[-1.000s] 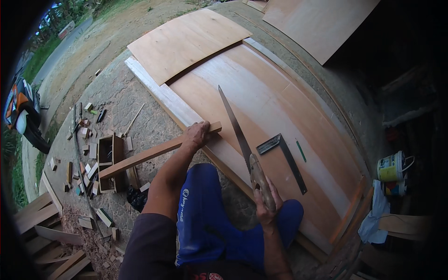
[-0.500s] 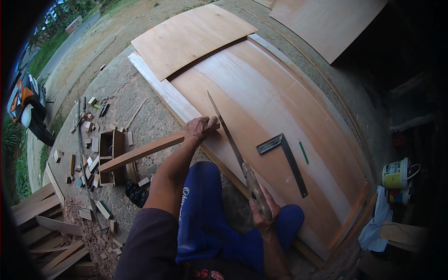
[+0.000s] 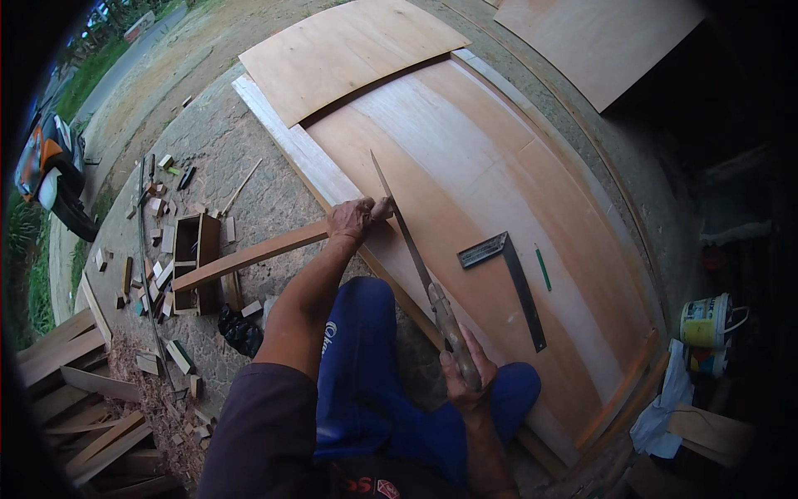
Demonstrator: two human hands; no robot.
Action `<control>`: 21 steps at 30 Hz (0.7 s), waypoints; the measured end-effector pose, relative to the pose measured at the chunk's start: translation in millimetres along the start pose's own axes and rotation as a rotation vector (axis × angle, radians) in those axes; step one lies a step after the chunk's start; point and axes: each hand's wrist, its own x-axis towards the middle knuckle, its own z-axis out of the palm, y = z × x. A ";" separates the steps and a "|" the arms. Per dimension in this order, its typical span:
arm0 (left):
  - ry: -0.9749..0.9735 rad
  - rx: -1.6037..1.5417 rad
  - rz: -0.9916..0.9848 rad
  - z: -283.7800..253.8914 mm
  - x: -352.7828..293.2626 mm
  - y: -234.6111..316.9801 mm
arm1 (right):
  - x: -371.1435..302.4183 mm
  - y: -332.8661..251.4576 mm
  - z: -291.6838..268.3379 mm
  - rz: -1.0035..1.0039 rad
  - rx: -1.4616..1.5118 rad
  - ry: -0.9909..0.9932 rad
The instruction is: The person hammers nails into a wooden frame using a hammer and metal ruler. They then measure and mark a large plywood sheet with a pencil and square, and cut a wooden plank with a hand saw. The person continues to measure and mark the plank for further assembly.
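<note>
My left hand (image 3: 352,218) is closed around a wooden strip (image 3: 258,256) near its right end, at the edge of a large framed plywood panel (image 3: 449,158). The strip slants down leftward, its other end over a small wooden box (image 3: 206,234). My right hand (image 3: 470,374) grips the wooden handle of a handsaw (image 3: 407,237). Its blade points away from me and lies against or just beside the strip's end, by my left fingers; whether the teeth touch the wood I cannot tell. On the panel rest a try square (image 3: 519,291) and a green pencil (image 3: 543,268).
Wood offcuts (image 3: 158,279) and shavings litter the concrete at left, near a black plastic bag (image 3: 241,331) and stacked boards (image 3: 75,391). A loose plywood sheet (image 3: 357,54) covers the panel's far end. Buckets (image 3: 705,320) stand at right; a motorcycle (image 3: 54,170) is far left.
The whole view has shifted slightly. Both hands keep their holds, and the saw stays at nearly the same place by the strip's end.
</note>
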 end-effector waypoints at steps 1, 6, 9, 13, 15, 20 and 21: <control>0.001 -0.010 0.012 0.2 -0.3 -0.4 | -0.7 -1.2 -1.3 0.016 -0.003 -0.008; 0.037 0.009 0.028 1.4 3.1 2.2 | 8.5 -2.9 0.0 0.030 0.023 0.008; 0.040 0.032 -0.010 0.0 -4.2 5.9 | 13.0 4.9 11.7 -0.055 -0.010 0.008; 0.003 0.012 -0.010 -4.4 -6.7 3.7 | -23.7 1.6 -6.1 -0.037 -0.063 -0.004; 0.010 -0.003 0.015 -2.9 -7.0 3.8 | -45.9 -6.2 -18.0 -0.018 -0.028 0.006; 0.018 -0.001 0.038 8.0 -0.5 -4.3 | 7.7 -1.4 11.7 -0.069 -0.095 0.007; 0.024 -0.001 0.045 4.9 -1.0 -6.9 | 22.8 -0.7 23.0 -0.069 -0.061 0.010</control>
